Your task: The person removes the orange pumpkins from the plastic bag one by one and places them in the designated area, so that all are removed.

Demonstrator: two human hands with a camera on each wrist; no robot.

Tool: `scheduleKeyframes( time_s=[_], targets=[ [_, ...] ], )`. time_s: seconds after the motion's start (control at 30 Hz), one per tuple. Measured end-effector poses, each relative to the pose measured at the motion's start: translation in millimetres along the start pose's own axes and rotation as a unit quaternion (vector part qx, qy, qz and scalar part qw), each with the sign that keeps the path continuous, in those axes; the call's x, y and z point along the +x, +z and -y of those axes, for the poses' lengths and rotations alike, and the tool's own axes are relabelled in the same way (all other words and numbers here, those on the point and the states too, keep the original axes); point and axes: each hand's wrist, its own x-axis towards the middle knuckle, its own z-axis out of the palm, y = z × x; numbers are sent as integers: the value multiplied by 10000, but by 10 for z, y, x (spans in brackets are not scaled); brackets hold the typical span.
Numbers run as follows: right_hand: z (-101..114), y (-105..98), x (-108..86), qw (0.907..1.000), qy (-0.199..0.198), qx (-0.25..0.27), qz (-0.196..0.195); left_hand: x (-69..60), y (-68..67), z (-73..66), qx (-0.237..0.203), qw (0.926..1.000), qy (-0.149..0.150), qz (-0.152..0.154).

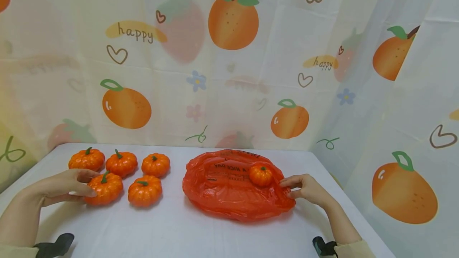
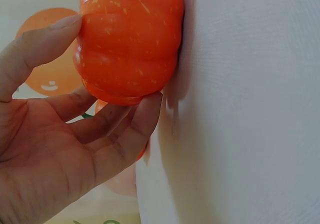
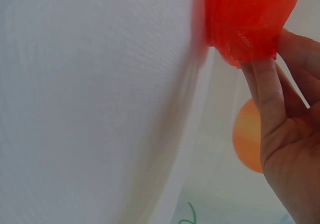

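Note:
My left hand (image 1: 69, 186) is at the front-left small orange pumpkin (image 1: 106, 189), which sits on the table. In the left wrist view the thumb touches one side of this pumpkin (image 2: 130, 44) and bent fingers reach its other side. At the right, a red plastic bag (image 1: 222, 198) lies spread out on the table with its mouth open. One small pumpkin (image 1: 261, 175) lies at its right part. My right hand (image 1: 305, 188) pinches the bag's right edge; in the right wrist view, bag film (image 3: 250, 19) partly hides those fingertips.
Behind and beside the held pumpkin stand several more: a back-left pumpkin (image 1: 86, 159), a back-middle pumpkin (image 1: 122, 164), a smaller pumpkin (image 1: 155, 165) and a front pumpkin (image 1: 145, 191). A white cloth covers the table (image 1: 172, 230). A fruit-printed curtain (image 1: 244, 102) hangs behind.

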Motion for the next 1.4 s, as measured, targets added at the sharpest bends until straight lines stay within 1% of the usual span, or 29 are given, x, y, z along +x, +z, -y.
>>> scheduleKeyframes(
  time_s=[0.13, 0.33, 0.43, 0.57, 0.73, 0.83, 0.93, 1.03, 1.13, 1.2, 1.3, 1.4],
  targets=[
    [-2, 0, -2, 10000, 1, 60, 12, 9, 0, -3, 91, 10000, 27, -15],
    [-7, 1, -6, 9999, -17, 103, 32, 0, -6, -7, 146, 9999, -50, -37],
    [-3, -2, -3, 10000, -48, 74, 20, -9, -16, -14, 279, 9996, -50, -40],
    [0, -9, 0, 10000, -53, 60, 6, -21, -41, -15, 441, 9990, 28, -68],
    [4, -11, -8, 9999, -7, 112, 4, -50, -71, 3, 507, 9984, 212, -110],
    [6, -8, -14, 9999, 29, 161, 11, -77, -80, 13, 631, 9974, 323, -153],
    [7, -5, -18, 9998, 58, 201, 17, -112, -88, 4, 871, 9950, 406, -279],
    [7, -2, -18, 9998, 66, 197, 12, -150, -92, -33, 1276, 9897, 451, -473],
    [8, -1, -16, 9999, 70, 157, 5, -183, -85, -89, 1682, 9822, 434, -708],
    [11, 0, -15, 9999, 79, 136, 7, -199, -68, -130, 1902, 9765, 442, -917],
    [18, 1, -14, 9999, 94, 114, 13, -220, -33, -207, 1920, 9736, 458, -1144],
    [22, 1, -12, 9999, 103, 117, 16, -232, 16, -314, 1875, 9721, 474, -1327]
  ],
)
